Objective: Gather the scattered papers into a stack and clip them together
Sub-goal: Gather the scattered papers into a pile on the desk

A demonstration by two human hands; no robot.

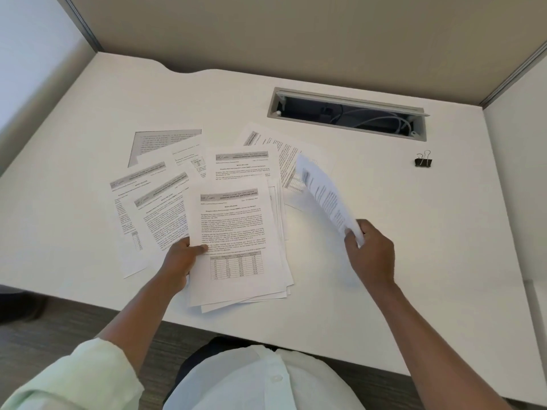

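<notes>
My left hand [181, 259] grips the left edge of a loose stack of printed papers [236, 244], thumb on the top sheet, near the desk's front edge. My right hand [370, 251] pinches the lower end of a single sheet [327, 196], lifted off the desk and tilted on edge, blurred. Several more printed sheets lie fanned on the desk: two to the left [154, 208], a grey-shaded one at the back left [159, 143], and others behind the stack [266, 149]. A black binder clip [423, 161] stands alone at the right, away from both hands.
The white desk [414, 276] has an open cable tray [349, 116] with wires at the back. Beige partition walls enclose the back and right sides. The desk's front edge runs just under the stack.
</notes>
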